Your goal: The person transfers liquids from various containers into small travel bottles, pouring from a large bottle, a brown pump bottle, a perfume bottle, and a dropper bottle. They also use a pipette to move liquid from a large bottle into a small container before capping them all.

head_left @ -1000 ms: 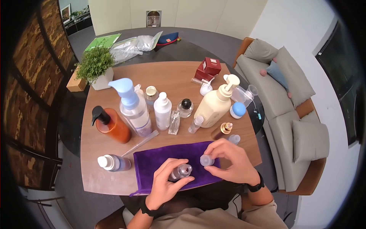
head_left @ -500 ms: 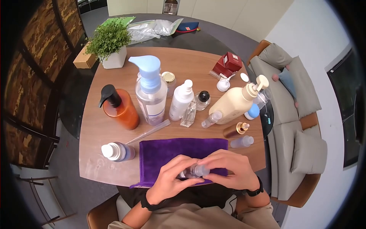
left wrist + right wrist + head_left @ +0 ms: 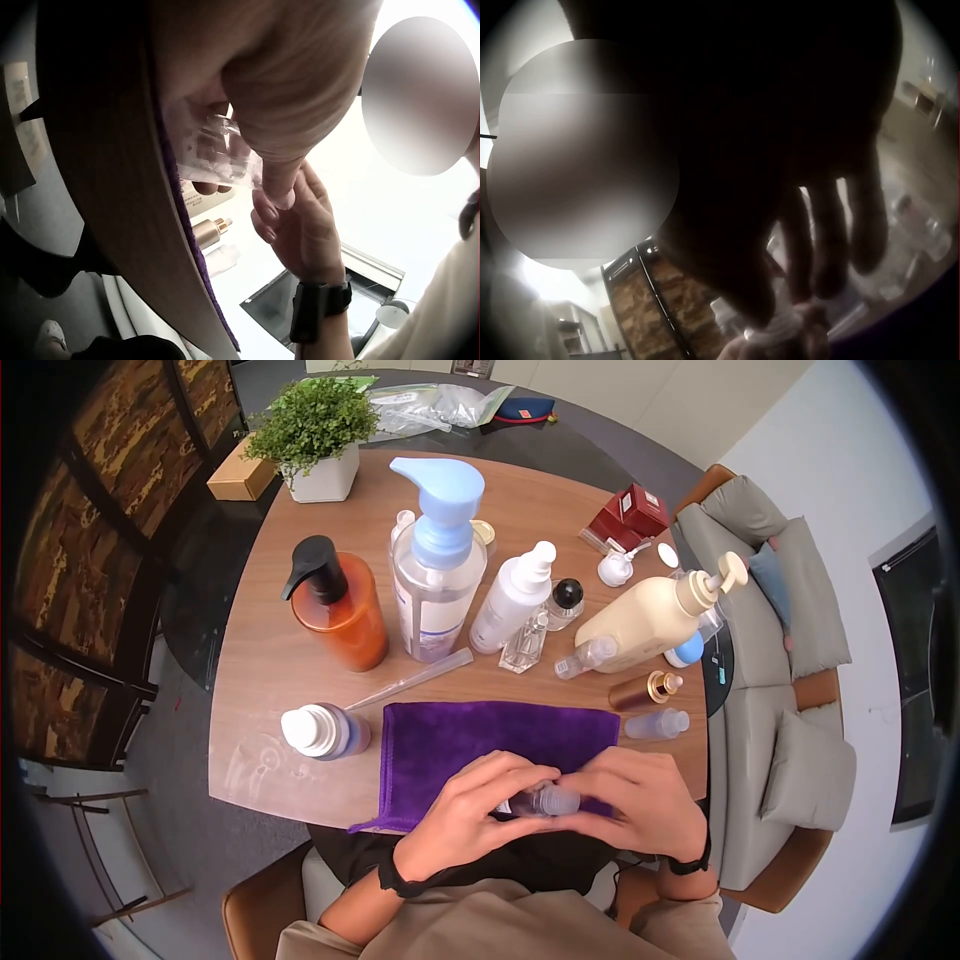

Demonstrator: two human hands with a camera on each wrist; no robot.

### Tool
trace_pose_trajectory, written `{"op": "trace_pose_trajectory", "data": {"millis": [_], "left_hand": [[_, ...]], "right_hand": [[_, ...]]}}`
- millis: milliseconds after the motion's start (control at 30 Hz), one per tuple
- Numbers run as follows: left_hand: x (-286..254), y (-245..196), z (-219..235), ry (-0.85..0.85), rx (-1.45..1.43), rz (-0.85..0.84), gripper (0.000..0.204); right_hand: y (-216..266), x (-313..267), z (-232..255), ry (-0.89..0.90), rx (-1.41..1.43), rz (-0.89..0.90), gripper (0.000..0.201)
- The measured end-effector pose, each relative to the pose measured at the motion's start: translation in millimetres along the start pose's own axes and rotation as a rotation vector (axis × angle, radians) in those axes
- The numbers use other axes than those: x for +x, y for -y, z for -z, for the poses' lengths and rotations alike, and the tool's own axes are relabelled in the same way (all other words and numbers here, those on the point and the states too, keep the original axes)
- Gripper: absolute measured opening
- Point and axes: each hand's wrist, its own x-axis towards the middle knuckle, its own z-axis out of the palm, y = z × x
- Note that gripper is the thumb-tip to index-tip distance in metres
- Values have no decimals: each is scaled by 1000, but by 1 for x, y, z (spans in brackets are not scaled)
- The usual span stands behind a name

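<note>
My left hand grips a small clear bottle low over a purple cloth. At the bottle's mouth, my right hand pinches a translucent cap between thumb and fingers. The bottle lies tilted with its capped end toward the right hand. The left wrist view shows the clear bottle beneath the left palm, partly covered by the thumb. In the dark right wrist view, the fingers of the right hand reach down to the cap end.
Behind the cloth stand an orange pump bottle, a blue-topped pump bottle, a white bottle and a cream pump bottle. A white-capped bottle is at left. A brown dropper bottle and small clear bottle are at right.
The right hand has brought the cap leftward onto the bottle's mouth, and its fingers have shifted around it. The left hand keeps hold of the bottle. The head view has tilted down.
</note>
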Motion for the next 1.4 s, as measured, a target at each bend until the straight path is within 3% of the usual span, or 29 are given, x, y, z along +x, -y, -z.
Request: {"op": "trace_pose_trajectory", "data": {"millis": [133,200,333,433,533,633,700,767,833,867,967,1000,1067,1167,1400], "left_hand": [[0,-2,-1,9,3,-42,55],[-3,-3,0,-16,-16,-3,54],[-3,-3,0,-7,1,7,54],[-3,-4,2,-5,-11,39,55],[-3,-3,2,-7,-20,10,58],[1,-9,0,-92,17,-55,62],[0,-9,1,-111,-4,30,65],[-3,-7,2,-69,-40,76,64],[-3,-7,2,-83,-57,37,59],[-6,-4,3,-83,-57,38,59],[-9,1,4,-12,-75,89,68],[-4,-4,2,-106,-6,23,74],[-4,-3,2,-191,42,-12,84],[-6,2,-1,-269,-88,37,67],[-9,9,-4,-282,-92,75,51]], "right_hand": [[6,1,12,211,-96,-140,40],[17,21,5,-73,130,23,34],[11,10,-6,-29,32,39,39],[18,10,-8,15,34,-93,37],[16,12,-10,-45,65,-39,41],[18,14,-4,-130,97,-98,42],[17,14,-2,-348,194,-125,37],[16,13,-5,-340,232,-184,42],[17,22,-13,-300,464,-250,47],[11,25,-17,-219,414,-173,54],[3,20,-37,-224,482,-160,57],[3,20,-36,-222,484,-161,57],[0,17,-27,-397,408,-186,57],[-10,8,-13,-411,671,-202,58],[-2,13,-15,-485,534,-262,58]]}}
